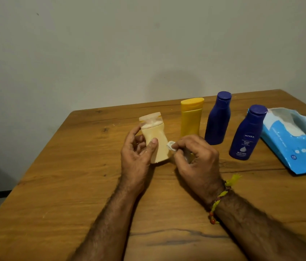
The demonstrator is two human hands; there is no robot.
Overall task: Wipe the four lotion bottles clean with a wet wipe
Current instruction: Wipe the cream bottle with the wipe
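A cream lotion bottle with a clear cap stands tilted on the wooden table, with my left hand wrapped around its lower body. My right hand pinches a bunched white wet wipe against the bottle's right side. Behind stand a yellow bottle and a dark blue bottle. A second dark blue bottle, with a white label, stands further right. All three are upright and untouched.
An opened blue wet-wipe pack lies at the table's right edge, next to the labelled blue bottle. A plain wall rises behind the table. The table's left edge runs diagonally, with dark floor beyond it.
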